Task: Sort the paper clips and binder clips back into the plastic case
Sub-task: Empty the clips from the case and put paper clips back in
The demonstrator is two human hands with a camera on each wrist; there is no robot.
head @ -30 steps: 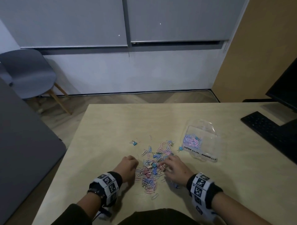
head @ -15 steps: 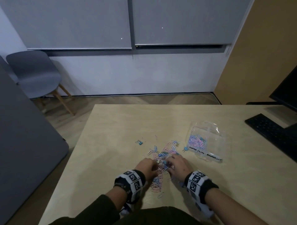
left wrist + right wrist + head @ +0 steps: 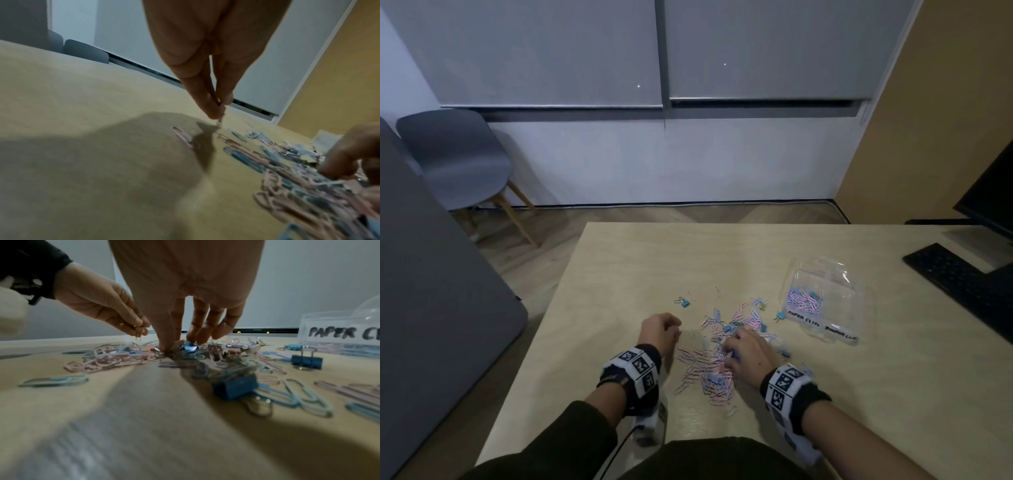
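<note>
Pink and blue paper clips and small blue binder clips lie in a loose pile (image 3: pixel 719 353) on the wooden table (image 3: pixel 722 260). My left hand (image 3: pixel 661 329) hovers at the pile's left edge and pinches a thin wire clip (image 3: pixel 220 121) between thumb and fingertip. My right hand (image 3: pixel 739 346) reaches down into the pile, thumb and fingertips (image 3: pixel 197 337) standing either side of a blue binder clip (image 3: pixel 189 347); whether they grip it is unclear. The clear plastic case (image 3: pixel 822 274) sits open to the right, labelled for paper clips, with paper clips (image 3: pixel 804 299) in one compartment.
One blue binder clip (image 3: pixel 683 302) lies apart beyond my left hand, another (image 3: pixel 779 316) beside the case. A black keyboard (image 3: pixel 955 274) and monitor (image 3: pixel 989 192) occupy the right edge. A grey chair (image 3: pixel 458 161) stands on the floor past the table's left side.
My left hand went into the pile beside the right hand, then drew back to the left with a clip pinched. The right hand stayed in the pile.
</note>
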